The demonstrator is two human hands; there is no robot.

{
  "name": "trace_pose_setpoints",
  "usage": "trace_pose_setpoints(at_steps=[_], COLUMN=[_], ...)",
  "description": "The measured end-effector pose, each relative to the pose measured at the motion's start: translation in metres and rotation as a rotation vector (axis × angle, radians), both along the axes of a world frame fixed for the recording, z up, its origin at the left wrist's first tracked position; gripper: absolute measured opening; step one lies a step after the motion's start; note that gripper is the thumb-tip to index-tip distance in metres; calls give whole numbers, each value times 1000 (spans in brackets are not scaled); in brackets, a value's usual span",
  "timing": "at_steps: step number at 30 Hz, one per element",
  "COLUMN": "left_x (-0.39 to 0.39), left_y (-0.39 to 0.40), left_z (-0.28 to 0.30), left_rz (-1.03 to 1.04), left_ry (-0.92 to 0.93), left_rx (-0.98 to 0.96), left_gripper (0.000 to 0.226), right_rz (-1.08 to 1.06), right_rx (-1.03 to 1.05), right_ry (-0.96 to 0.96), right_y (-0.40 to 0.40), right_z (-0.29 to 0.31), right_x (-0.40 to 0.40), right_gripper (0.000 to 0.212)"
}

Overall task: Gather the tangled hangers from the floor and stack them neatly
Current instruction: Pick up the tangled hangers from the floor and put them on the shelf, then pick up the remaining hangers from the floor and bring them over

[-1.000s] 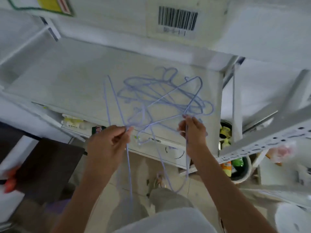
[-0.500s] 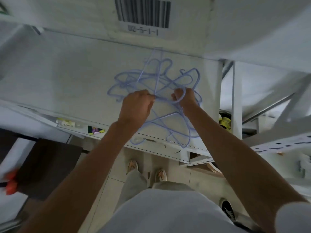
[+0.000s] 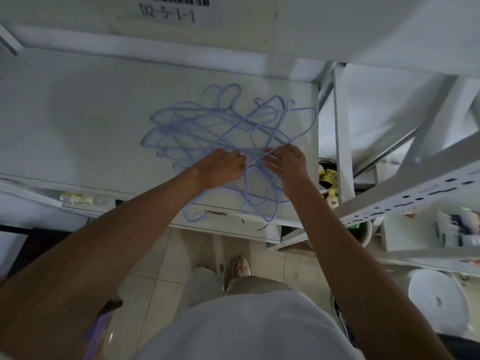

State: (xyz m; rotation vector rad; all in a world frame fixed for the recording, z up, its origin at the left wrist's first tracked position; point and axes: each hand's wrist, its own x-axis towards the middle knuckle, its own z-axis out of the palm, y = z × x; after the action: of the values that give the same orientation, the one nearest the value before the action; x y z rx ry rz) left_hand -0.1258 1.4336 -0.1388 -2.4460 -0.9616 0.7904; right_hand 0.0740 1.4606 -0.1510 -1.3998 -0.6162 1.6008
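- Both bare arms reach forward from the near edge, converging over the white shelf board (image 3: 78, 120) at roughly chest level.
- The left hand (image 3: 220, 168) lies knuckles up, wrist straight, with its fingers curled down at the tips into the near middle of the tangle of lilac wire hangers (image 3: 220, 131); it appears to pinch a wire, though the fingertips themselves are hidden behind the knuckles.
- The right hand (image 3: 288, 165) sits just beside it to the right, palm turned leftward, with thumb and forefinger closed on a thin wire that runs up and right toward the far corner of the pile; its remaining fingers are loosely bent.
- The two hands nearly touch, a crossing of wires between them.
- The hangers rest in a jumbled heap on the right part of the shelf board, hooks pointing toward the far side, with a few loops overhanging the near edge.
- A label reading "D2-5-1-1" (image 3: 167, 14) sits on the shelf above, at the far side.
- Right of the shelf stands a perforated white upright (image 3: 405, 201), with bottles (image 3: 328, 188) in a bin below.
- Below are beige floor tiles (image 3: 155, 268) and the person's shoe (image 3: 240, 266).
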Motion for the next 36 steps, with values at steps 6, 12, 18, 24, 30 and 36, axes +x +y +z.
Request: trace_pose_setpoints(at_steps=[6, 12, 18, 24, 30, 36], left_x=[-4, -70, -142, -38, 105, 147], left_y=[-16, -112, -408, -714, -865, -896], left_z=[-1, -18, -68, -110, -140, -196], left_rz=[201, 813, 1596, 2309, 2787, 2982], left_ry=[-198, -730, -783, -760, -866, -1072], left_rx=[55, 83, 167, 129, 105, 86], left_gripper=[37, 69, 68, 67, 67, 65], right_rz=[-207, -135, 1104, 2238, 2720, 2913], right_rx=[-138, 460, 1022, 1374, 1411, 1528], right_ry=[-58, -610, -954, -1141, -1102, -1045], right_y=[-5, -60, -271, -515, -686, -779], right_z=[16, 30, -11, -82, -135, -175], right_x=[-9, -95, -245, -272, -243, -244], right_gripper=[11, 37, 56, 56, 48, 46])
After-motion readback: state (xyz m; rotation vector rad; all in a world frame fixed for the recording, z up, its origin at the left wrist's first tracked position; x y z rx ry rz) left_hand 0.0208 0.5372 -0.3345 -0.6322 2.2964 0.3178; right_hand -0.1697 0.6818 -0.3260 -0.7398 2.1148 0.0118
